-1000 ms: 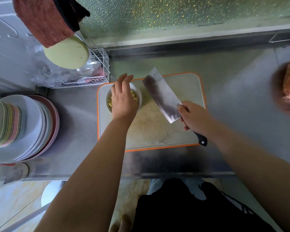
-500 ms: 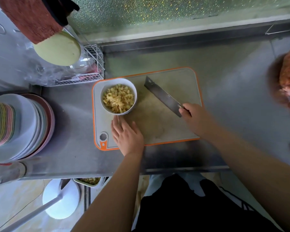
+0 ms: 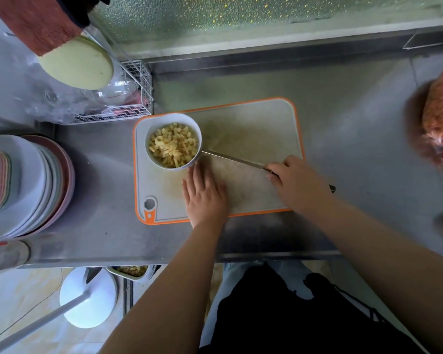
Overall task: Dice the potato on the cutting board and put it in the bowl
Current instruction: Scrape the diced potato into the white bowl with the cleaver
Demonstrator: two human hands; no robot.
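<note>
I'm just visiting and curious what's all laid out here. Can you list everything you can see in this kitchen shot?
cutting board: one, pale with orange rim, middle of the steel counter
bowl: one, white, on the board's far left corner
diced potato: many yellow cubes, filling the bowl
knife: one, steel blade, edge-on over the board, tip near the bowl
stack of plates: several, white and pastel, left on the counter
wire rack: one, white, behind the board at left
orange bag: one, right edge of the counter
steel counter: one, grey
left hand: flat on the board, fingers straight, near the bowl
right hand: grips the knife's handle
</note>
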